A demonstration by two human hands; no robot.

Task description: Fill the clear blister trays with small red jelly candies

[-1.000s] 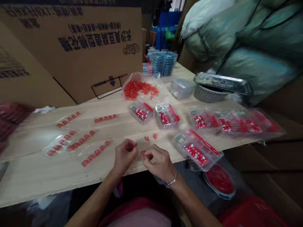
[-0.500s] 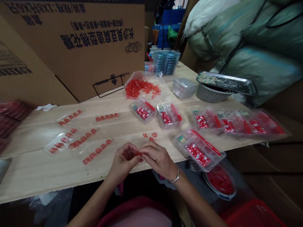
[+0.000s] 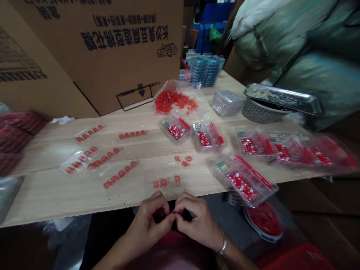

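Note:
My left hand [image 3: 149, 221] and my right hand [image 3: 197, 225] meet just past the near edge of the wooden table [image 3: 50, 198], pinching a tiny red piece [image 3: 174, 212] between their fingertips. The fingers hide most of it. Nearest the hands lies a clear plastic strip [image 3: 164, 182] holding small red squares. Beyond it sit several loose red pieces [image 3: 182, 160]. Similar strips [image 3: 118, 174] lie to the left. Lidded clear boxes with red contents [image 3: 243, 182] stand to the right, and a clear bag of red pieces [image 3: 174, 101] lies at the back.
A large cardboard box [image 3: 98, 63] stands behind the table. Further back are stacked blue-tinted trays [image 3: 205, 69] and a grey basket [image 3: 260, 112] with a tray on it. Green sacks [image 3: 295, 48] fill the right. A red-filled dish [image 3: 264, 219] sits below the table's right edge.
Both hands have drawn back toward me, past the table's near edge, and a clear strip with red squares now shows where they were. The view has shifted slightly.

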